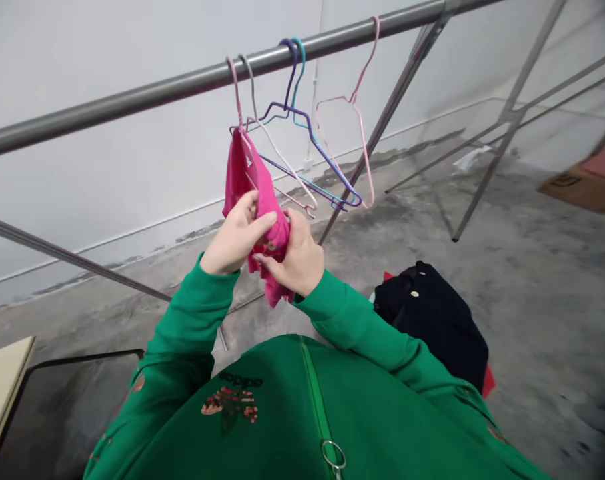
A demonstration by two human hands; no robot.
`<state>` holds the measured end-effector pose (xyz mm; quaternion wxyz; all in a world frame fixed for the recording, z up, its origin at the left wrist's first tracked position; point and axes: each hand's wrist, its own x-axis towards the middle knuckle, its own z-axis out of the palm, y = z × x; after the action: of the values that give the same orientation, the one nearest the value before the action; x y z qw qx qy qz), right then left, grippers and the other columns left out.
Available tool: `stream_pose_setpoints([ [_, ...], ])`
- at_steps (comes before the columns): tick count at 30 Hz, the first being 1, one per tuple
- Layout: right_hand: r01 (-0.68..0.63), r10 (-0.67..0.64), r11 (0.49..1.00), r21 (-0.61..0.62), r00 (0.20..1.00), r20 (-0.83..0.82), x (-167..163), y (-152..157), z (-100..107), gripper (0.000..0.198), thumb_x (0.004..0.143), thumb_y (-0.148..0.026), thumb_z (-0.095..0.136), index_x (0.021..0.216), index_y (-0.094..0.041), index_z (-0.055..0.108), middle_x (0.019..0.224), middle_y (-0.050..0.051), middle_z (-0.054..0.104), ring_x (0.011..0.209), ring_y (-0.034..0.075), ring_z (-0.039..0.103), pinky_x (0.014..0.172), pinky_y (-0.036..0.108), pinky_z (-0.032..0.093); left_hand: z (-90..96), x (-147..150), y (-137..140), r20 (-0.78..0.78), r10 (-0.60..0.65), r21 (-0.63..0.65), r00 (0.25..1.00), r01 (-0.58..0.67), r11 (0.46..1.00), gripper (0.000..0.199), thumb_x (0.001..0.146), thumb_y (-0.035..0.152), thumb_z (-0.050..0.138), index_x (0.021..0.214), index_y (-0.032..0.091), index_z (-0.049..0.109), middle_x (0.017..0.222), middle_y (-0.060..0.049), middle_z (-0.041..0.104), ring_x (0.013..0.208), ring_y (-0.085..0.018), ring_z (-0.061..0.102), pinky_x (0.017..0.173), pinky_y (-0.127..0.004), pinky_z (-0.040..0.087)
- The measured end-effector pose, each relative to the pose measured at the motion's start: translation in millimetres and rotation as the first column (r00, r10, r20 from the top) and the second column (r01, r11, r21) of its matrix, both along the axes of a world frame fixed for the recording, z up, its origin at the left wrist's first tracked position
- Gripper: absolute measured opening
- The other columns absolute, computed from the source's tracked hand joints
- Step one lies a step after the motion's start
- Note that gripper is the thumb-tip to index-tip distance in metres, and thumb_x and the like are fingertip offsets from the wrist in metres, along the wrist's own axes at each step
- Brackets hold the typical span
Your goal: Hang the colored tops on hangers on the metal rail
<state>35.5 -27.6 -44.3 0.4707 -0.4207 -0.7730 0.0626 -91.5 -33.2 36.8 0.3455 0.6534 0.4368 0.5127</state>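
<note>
A bright pink garment (262, 187) hangs on a pink wire hanger (235, 90), whose hook sits over the metal rail at the left end of the row of hangers. My left hand (239, 233) grips the garment's near edge between thumb and fingers. On its right side, my right hand (297, 257) pinches the same cloth lower down. Some of the fabric is bunched between both hands, and its lower part dangles below them. Just right of the garment hangs a bare pale hanger (282, 157).
The metal rail (147, 97) crosses above. A purple hanger (315, 137), a turquoise hanger (301, 73) and another pink hanger (365, 127) hang bare further right. Dark folded clothing (432, 320) lies low at the right. A cardboard box (577, 183) sits beyond slanted metal legs (512, 127).
</note>
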Motion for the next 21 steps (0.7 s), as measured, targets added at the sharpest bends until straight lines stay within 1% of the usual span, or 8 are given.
stream_pose_setpoints([
  [2, 0.035, -0.035, 0.999, 0.002, 0.999, 0.005, 1.7, -1.7, 5.7, 0.084, 0.082, -0.054, 0.052, 0.144, -0.009, 0.017, 0.14, 0.023, 0.041, 0.131, 0.031, 0.042, 0.095, 0.044, 0.051, -1.1, 8.8, -21.1, 0.113, -0.128, -0.076, 0.985, 0.137, 0.988, 0.039, 0.082, 0.037, 0.061, 0.116, 0.017, 0.057, 0.096, -0.006, 0.066, 0.09, -0.02, 0.064, 0.087, -0.037, 0.052],
  [4, 0.07, -0.068, 0.997, -0.044, 0.997, 0.035, 6.4, -1.0, 11.4, 0.072, 0.084, -0.044, 0.049, 0.141, -0.008, 0.024, 0.137, 0.022, 0.047, 0.125, 0.031, 0.049, 0.089, 0.043, 0.053, -4.6, 14.9, -34.5, 0.145, -0.15, -0.072, 0.978, 0.162, 0.984, 0.041, 0.082, 0.034, 0.061, 0.121, 0.018, 0.057, 0.109, -0.007, 0.065, 0.101, -0.021, 0.063, 0.095, -0.038, 0.05],
  [7, 0.059, -0.032, 0.982, -0.179, 0.989, 0.147, 17.1, 3.8, 17.3, 0.057, 0.083, -0.027, 0.042, 0.136, -0.007, 0.037, 0.12, 0.02, 0.061, 0.105, 0.031, 0.062, 0.082, 0.043, 0.054, -15.3, 13.6, -33.2, 0.073, -0.127, -0.052, 0.989, 0.131, 0.99, 0.04, 0.085, 0.034, 0.056, 0.122, 0.018, 0.059, 0.12, -0.009, 0.062, 0.109, -0.023, 0.061, 0.095, -0.039, 0.051],
  [10, -0.131, 0.168, 0.958, -0.254, 0.977, 0.131, 29.8, 10.0, 21.5, 0.058, 0.08, -0.02, 0.04, 0.137, -0.005, 0.038, 0.112, 0.019, 0.065, 0.099, 0.029, 0.064, 0.085, 0.043, 0.052, -31.0, 0.6, -7.6, -0.11, 0.023, 0.12, 0.994, -0.009, 0.993, 0.037, 0.089, 0.041, 0.048, 0.111, 0.016, 0.064, 0.118, -0.011, 0.062, 0.107, -0.024, 0.06, 0.089, -0.041, 0.053],
  [13, -0.375, 0.378, 0.89, -0.26, 0.925, -0.041, 42.6, 13.6, 28.0, 0.049, 0.085, -0.024, 0.038, 0.13, -0.008, 0.047, 0.11, 0.015, 0.065, 0.102, 0.024, 0.062, 0.092, 0.039, 0.049, -47.8, -13.2, 26.5, -0.344, 0.191, 0.359, 0.919, -0.059, 0.931, 0.045, 0.092, 0.05, 0.042, 0.11, 0.014, 0.061, 0.115, -0.014, 0.061, 0.111, -0.025, 0.055, 0.096, -0.044, 0.046],
  [16, -0.511, 0.456, 0.789, -0.342, 0.859, -0.231, 55.0, 12.7, 35.9, 0.031, 0.088, -0.037, 0.044, 0.097, -0.013, 0.063, 0.087, 0.006, 0.067, 0.084, 0.019, 0.063, 0.084, 0.034, 0.051, -61.0, -19.6, 50.8, -0.537, 0.154, 0.398, 0.829, 0.088, 0.913, 0.057, 0.093, 0.059, 0.025, 0.095, 0.014, 0.06, 0.096, -0.014, 0.062, 0.097, -0.025, 0.056, 0.091, -0.047, 0.044],
  [19, -0.594, 0.336, 0.684, -0.423, 0.772, -0.54, 63.9, 10.8, 40.4, 0.03, 0.081, -0.044, 0.058, 0.073, -0.015, 0.061, 0.068, 0.001, 0.063, 0.069, 0.015, 0.06, 0.076, 0.031, 0.052, -67.9, -22.0, 59.5, -0.525, 0.156, 0.453, 0.837, 0.12, 0.884, 0.064, 0.092, 0.063, 0.014, 0.074, 0.017, 0.055, 0.08, -0.01, 0.057, 0.085, -0.023, 0.054, 0.086, -0.045, 0.042],
  [21, -0.661, 0.16, 0.641, -0.391, 0.612, -0.774, 65.8, 11.9, 39.9, 0.026, 0.072, -0.041, 0.068, 0.075, -0.016, 0.063, 0.069, 0.0, 0.066, 0.073, 0.017, 0.063, 0.078, 0.033, 0.053, -69.4, -23.9, 58.4, -0.43, 0.162, 0.514, 0.888, 0.093, 0.853, 0.06, 0.093, 0.061, 0.015, 0.068, 0.019, 0.05, 0.073, -0.007, 0.053, 0.078, -0.021, 0.051, 0.083, -0.042, 0.042],
])
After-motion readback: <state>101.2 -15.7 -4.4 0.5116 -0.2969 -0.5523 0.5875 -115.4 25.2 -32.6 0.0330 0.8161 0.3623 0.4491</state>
